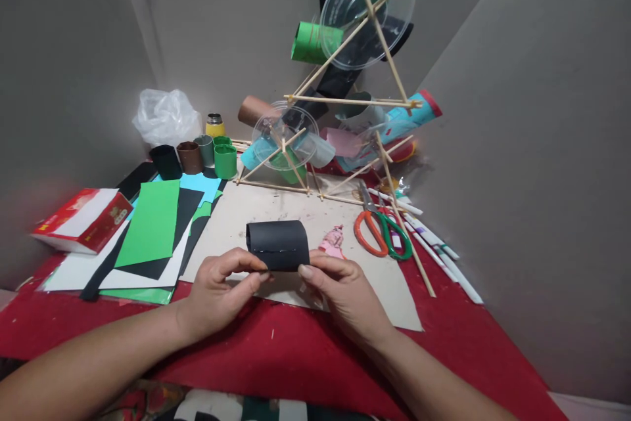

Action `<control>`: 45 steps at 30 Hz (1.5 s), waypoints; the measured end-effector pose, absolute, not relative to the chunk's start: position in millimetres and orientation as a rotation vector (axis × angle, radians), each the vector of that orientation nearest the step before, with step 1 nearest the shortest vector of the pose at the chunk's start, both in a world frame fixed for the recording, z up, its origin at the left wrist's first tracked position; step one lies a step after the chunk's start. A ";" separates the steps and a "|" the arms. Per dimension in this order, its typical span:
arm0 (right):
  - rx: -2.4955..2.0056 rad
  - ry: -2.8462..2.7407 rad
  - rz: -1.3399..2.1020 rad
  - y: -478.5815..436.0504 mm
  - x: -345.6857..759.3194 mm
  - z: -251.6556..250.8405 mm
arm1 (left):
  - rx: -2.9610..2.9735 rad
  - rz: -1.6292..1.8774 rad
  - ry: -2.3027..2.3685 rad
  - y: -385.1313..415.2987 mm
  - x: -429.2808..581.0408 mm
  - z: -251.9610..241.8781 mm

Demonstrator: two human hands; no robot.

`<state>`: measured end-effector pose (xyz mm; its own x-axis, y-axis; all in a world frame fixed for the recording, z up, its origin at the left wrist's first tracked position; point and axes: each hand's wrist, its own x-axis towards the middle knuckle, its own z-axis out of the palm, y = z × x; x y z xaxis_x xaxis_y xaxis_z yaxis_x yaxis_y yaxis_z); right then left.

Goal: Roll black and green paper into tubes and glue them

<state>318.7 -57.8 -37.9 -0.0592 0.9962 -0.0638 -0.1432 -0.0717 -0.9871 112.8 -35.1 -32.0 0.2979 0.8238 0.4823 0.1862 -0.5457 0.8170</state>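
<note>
A short black paper tube (279, 247) lies sideways between my hands, a pale streak running along its near side. My left hand (221, 286) pinches its lower left edge between thumb and fingers. At the lower right edge, my right hand (342, 289) grips it the same way. Below and behind the tube is a beige sheet of board (217, 237). Just past my right hand are a pink crumpled scrap (334, 242) and scissors with orange and green handles (382, 234).
Stick frames with clear plastic discs (367, 14) and coloured paper tubes (315, 42) rise at the back. Coloured paper sheets (150, 221) and a red box (83, 219) lie left. Rolled white paper sticks (444, 257) lie right. Paper rings (190, 157) and a plastic bag (166, 117) stand back left.
</note>
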 end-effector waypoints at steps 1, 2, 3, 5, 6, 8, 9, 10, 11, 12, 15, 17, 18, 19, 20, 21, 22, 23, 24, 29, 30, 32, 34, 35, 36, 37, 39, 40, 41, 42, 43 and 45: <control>-1.113 -1.081 1.390 -57.8 318.7 -38.7 | 1.968 1.277 0.889 -35.1 112.7 -32.5; -1.105 -1.062 1.408 -57.7 319.1 -39.4 | 2.012 1.288 0.876 -35.2 112.3 -33.2; -1.100 -1.047 1.413 -57.5 319.9 -40.1 | 2.055 1.294 0.856 -35.5 111.6 -33.9; -1.106 -1.027 1.389 -56.5 322.3 -40.4 | 2.101 1.296 0.812 -36.3 109.2 -34.4; -1.116 -1.028 1.361 -55.8 323.8 -40.0 | 2.092 1.301 0.795 -36.4 107.6 -33.7; -1.133 -1.045 1.299 -54.5 326.9 -38.3 | 1.968 1.349 0.816 -35.0 104.4 -29.4; -1.135 -1.058 1.274 -54.1 328.3 -37.2 | 1.866 1.373 0.861 -33.0 103.1 -26.0; -1.135 -1.072 1.261 -53.9 329.5 -36.1 | 1.757 1.369 0.921 -30.0 102.3 -22.2; -1.133 -1.089 1.258 -54.1 330.5 -35.0 | 1.650 1.339 0.982 -26.2 102.0 -18.4; -1.130 -1.106 1.265 -54.6 331.1 -34.1 | 1.569 1.253 1.033 -21.9 102.1 -15.0; -1.125 -1.184 1.303 -56.9 331.8 -32.9 | 1.359 0.920 1.010 -9.8 103.9 -10.1; -1.116 -1.242 1.316 -58.0 331.6 -33.4 | 1.268 0.797 0.948 -6.2 105.3 -10.7; -1.113 -1.267 1.316 -58.2 331.3 -34.0 | 1.253 0.767 0.931 -6.1 105.9 -11.4; -1.111 -1.285 1.315 -58.1 331.0 -34.8 | 1.253 0.746 0.922 -6.8 106.4 -11.9; -1.114 -1.288 1.320 -57.9 330.6 -35.8 | 1.261 0.732 0.921 -7.9 106.8 -12.3; -1.125 -1.275 1.333 -57.6 330.1 -36.8 | 1.268 0.719 0.926 -9.2 107.1 -12.4; -1.139 -1.245 1.354 -57.3 329.6 -37.8 | 1.271 0.714 0.933 -10.3 107.3 -12.4; -1.152 -1.205 1.380 -57.1 329.1 -38.6 | 1.270 0.715 0.943 -11.0 107.6 -12.4; -1.158 -1.163 1.406 -57.1 328.7 -39.2 | 1.264 0.727 0.956 -11.3 107.8 -12.4; -1.124 -1.090 1.443 -60.1 328.8 -38.2 | 1.269 0.841 1.009 -8.3 109.0 -15.2; -1.130 -1.093 1.433 -61.2 329.6 -37.8 | 1.277 0.858 1.011 -7.9 109.0 -15.9; -1.150 -1.117 1.386 -63.5 331.9 -37.6 | 1.302 0.875 1.014 -8.0 108.7 -17.1; -1.163 -1.185 1.268 -65.3 334.3 -37.3 | 1.348 0.876 1.029 -9.0 108.0 -17.8; -1.164 -1.231 1.189 -65.8 335.2 -37.0 | 1.378 0.872 1.042 -9.8 107.6 -18.1; -1.166 -1.279 1.111 -66.0 335.7 -36.5 | 1.408 0.868 1.055 -10.6 107.4 -18.3; -1.170 -1.322 1.041 -65.9 335.9 -35.9 | 1.434 0.864 1.063 -11.3 107.2 -18.6; -1.195 -1.390 0.963 -65.0 335.2 -34.3 | 1.472 0.853 1.053 -12.7 107.4 -19.7; -1.216 -1.410 0.950 -64.4 334.6 -33.7 | 1.484 0.844 1.037 -13.3 107.8 -20.6; -1.235 -1.423 0.944 -63.6 334.0 -33.2 | 1.490 0.832 1.019 -13.9 108.2 -21.6; -1.249 -1.430 0.943 -62.9 333.5 -32.9 | 1.490 0.819 1.002 -14.4 108.7 -22.7; -1.260 -1.430 0.948 -62.1 333.2 -32.9 | 1.485 0.807 0.988 -15.0 109.3 -23.9; -1.274 -1.415 0.969 -60.8 333.5 -33.8 | 1.456 0.787 0.970 -16.0 110.2 -26.2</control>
<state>333.5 -60.8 -33.8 0.0106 0.9896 0.1434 0.2237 0.1375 -0.9649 110.2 -16.0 -26.2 0.4316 0.9002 -0.0582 0.1291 0.0022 0.9916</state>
